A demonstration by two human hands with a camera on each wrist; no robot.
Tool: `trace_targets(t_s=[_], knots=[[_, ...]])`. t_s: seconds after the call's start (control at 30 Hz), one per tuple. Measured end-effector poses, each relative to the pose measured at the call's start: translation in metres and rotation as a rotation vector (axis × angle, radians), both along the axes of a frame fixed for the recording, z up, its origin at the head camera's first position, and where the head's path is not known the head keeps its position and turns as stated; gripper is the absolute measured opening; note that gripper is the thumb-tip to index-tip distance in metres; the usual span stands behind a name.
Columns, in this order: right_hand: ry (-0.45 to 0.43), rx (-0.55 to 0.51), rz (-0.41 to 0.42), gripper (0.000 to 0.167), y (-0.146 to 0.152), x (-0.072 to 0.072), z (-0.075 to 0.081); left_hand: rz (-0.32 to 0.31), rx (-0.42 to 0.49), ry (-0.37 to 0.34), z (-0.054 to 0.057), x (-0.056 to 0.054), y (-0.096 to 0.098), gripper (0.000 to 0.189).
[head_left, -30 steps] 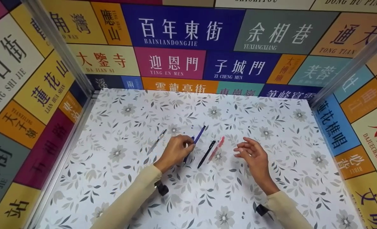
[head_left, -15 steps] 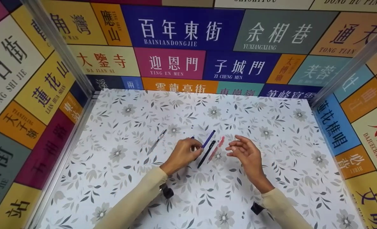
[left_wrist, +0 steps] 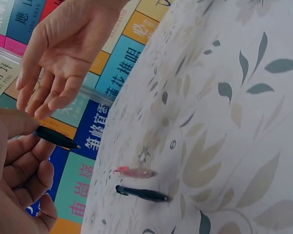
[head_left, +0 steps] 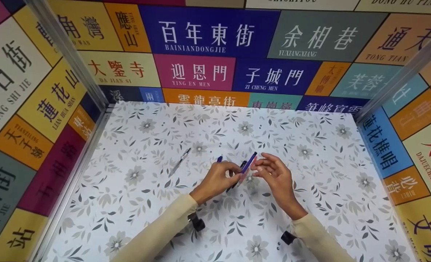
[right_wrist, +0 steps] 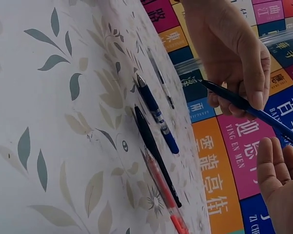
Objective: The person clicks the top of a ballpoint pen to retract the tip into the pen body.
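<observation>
My left hand (head_left: 219,179) pinches a blue ballpoint pen (right_wrist: 266,118) between thumb and fingers, its dark tip pointing back past the hand in the right wrist view. The pen's upper end is close to the fingertips of my right hand (head_left: 276,176), which is loosely bent and holds nothing. Below the hands, a black pen (right_wrist: 154,141) and a pink pen (right_wrist: 162,185) lie side by side on the table. Beside them lies a blue pen with a silver band (right_wrist: 158,116), mostly hidden behind the left hand in the head view.
A clear slim pen (head_left: 180,162) lies farther left on the flower-patterned tabletop (head_left: 164,225). Panels with printed street names (head_left: 200,32) enclose the table at the back and both sides. Black cameras (head_left: 198,222) sit at the wrists.
My left hand has carried the blue pen to the right, from beside the banded pen to over the black and pink pens. The right hand has moved left toward it.
</observation>
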State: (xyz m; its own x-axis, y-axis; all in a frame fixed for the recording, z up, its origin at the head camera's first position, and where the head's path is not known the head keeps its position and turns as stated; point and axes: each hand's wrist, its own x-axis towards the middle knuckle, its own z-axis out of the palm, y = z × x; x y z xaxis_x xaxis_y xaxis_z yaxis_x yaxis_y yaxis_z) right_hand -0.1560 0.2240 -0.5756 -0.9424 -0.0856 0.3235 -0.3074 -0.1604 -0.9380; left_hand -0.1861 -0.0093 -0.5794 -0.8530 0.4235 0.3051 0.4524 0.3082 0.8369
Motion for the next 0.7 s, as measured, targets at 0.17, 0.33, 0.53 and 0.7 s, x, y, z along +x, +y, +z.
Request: trace_targets(t_s=[0.17, 0.33, 0.53, 0.7], knots=[[0.011, -0.007, 0.004, 0.048, -0.004, 0.001, 0.004, -0.024, 0.015, -0.041, 0.004, 0.005, 0.003, 0.007], [0.014, -0.009, 0.002, 0.049, -0.007, 0.002, 0.008, -0.033, 0.042, -0.082, 0.006, 0.008, 0.007, 0.007], [0.032, -0.006, 0.004, 0.053, -0.008, 0.003, 0.011, -0.028, 0.065, -0.096, 0.006, 0.008, 0.011, 0.007], [0.061, 0.0, 0.005, 0.057, -0.01, 0.003, 0.013, -0.024, 0.082, -0.107, 0.006, 0.009, 0.013, 0.007]])
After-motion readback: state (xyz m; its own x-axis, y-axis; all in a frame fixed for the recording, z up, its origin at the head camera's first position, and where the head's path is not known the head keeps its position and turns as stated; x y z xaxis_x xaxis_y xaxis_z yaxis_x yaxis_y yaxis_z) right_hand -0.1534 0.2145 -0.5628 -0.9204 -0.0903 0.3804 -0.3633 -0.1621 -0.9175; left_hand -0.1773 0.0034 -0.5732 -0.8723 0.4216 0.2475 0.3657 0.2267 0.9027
